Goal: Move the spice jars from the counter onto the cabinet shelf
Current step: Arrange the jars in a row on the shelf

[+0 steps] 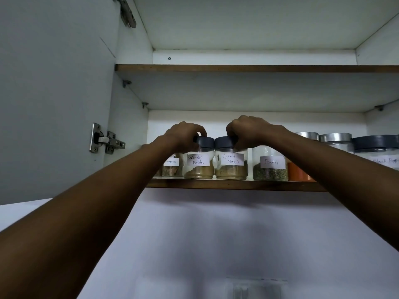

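Spice jars (216,160) stand upright, lids up, on shelf (237,184).

Labelled, dark-lidded spice jars (231,160) stand upright on the shelf (237,184).

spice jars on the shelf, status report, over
Left grip on dark lid of clear coriander powder jar, right grip on dark lid of clear garam masala jar. Both set on wood-edged cabinet shelf. Clear fennel jar close on right.
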Motion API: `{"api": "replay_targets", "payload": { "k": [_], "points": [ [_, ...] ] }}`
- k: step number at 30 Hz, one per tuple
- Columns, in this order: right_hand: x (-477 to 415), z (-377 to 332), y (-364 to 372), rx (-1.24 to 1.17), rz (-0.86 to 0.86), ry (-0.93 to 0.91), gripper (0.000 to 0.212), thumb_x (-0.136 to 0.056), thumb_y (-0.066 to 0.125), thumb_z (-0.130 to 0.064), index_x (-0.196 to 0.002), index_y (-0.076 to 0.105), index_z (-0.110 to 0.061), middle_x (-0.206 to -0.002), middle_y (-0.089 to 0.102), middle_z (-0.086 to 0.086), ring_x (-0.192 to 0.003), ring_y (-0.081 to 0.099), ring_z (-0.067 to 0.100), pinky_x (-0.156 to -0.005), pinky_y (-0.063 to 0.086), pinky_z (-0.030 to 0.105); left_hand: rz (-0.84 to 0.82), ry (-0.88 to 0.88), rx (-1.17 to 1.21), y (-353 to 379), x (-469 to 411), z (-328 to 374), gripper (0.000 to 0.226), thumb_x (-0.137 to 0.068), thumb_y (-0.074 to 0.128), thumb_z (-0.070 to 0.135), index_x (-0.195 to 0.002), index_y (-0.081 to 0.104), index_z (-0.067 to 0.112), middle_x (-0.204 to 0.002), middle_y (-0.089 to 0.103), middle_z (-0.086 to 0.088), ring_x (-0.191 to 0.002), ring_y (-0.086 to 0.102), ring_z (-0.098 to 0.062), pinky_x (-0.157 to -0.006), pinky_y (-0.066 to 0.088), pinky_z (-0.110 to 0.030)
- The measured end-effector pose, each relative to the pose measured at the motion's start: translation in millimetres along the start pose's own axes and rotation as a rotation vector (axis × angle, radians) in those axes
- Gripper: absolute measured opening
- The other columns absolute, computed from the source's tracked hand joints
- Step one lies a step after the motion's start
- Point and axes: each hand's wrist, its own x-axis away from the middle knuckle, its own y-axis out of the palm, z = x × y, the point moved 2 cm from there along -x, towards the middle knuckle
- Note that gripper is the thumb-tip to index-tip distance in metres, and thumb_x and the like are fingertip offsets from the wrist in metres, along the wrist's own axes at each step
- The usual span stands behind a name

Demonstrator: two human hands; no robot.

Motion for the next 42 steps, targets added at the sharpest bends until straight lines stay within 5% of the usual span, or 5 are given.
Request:
{"api": "replay_targets", "payload": {
  "k": [9, 13, 24, 28, 42],
  "points": [
    [-18.0, -15.5, 2.9, 0.021, -0.124, 0.048, 0.031, -0.074, 0.074, -0.013, -0.100, 0.060, -0.004, -0.086, 0.045, 0.008, -0.077, 0.048, 0.026, -0.050, 0.030, 0.023, -0.017, 0.009, -0.076, 10.1, -18.9, -8.4, 0.027, -0.084, 0.060, 0.016, -0.110, 0.065, 0.023, -0.109, 0.070, -0.001, -0.105, 0.060, -0.022, -0.081, 0.043, -0.027],
    [-36.7, -19.1, 14.6, 0.048, -0.142, 0.063, 0.033, -0.072, 0.076, -0.011, -0.098, 0.056, -0.006, -0.079, 0.041, 0.004, -0.079, 0.048, 0.025, -0.063, 0.039, 0.029, -0.033, 0.002, -0.075, 24.2, -30.1, -21.0, 0.026, -0.084, 0.061, 0.015, -0.108, 0.065, 0.022, -0.109, 0.070, -0.002, -0.105, 0.060, -0.022, -0.081, 0.043, -0.028],
    [-76.9, -19.9, 60.0, 0.046, -0.112, 0.144, 0.030, -0.079, 0.064, -0.002, -0.107, 0.053, -0.006, -0.118, 0.052, 0.014, -0.084, 0.047, 0.026, -0.070, 0.037, 0.029, -0.032, -0.019, -0.046, 62.2, -59.5, -55.2, 0.025, -0.082, 0.062, 0.011, -0.105, 0.066, 0.020, -0.108, 0.069, -0.003, -0.106, 0.058, -0.022, -0.076, 0.040, -0.026],
    [-86.5, -19.5, 73.6, 0.044, -0.103, 0.154, 0.028, -0.086, 0.056, -0.007, -0.114, 0.051, -0.003, -0.118, 0.050, 0.016, -0.107, 0.054, 0.031, -0.073, 0.037, 0.030, 0.004, -0.024, -0.032, 75.0, -68.6, -65.8, 0.024, -0.082, 0.063, 0.011, -0.104, 0.067, 0.019, -0.109, 0.068, -0.003, -0.106, 0.058, -0.023, -0.076, 0.040, -0.026],
    [-103.4, -7.6, 106.3, 0.057, -0.076, 0.173, 0.025, -0.088, 0.053, -0.006, -0.112, 0.051, -0.001, -0.120, 0.050, 0.018, -0.105, 0.054, 0.033, -0.073, 0.038, 0.031, -0.083, -0.105, -0.077, 106.1, -91.5, -72.6, 0.024, -0.087, 0.055, 0.010, -0.110, 0.059, 0.017, -0.121, 0.059, -0.010, -0.111, 0.053, -0.028, -0.090, 0.046, -0.038]
  ]
}}
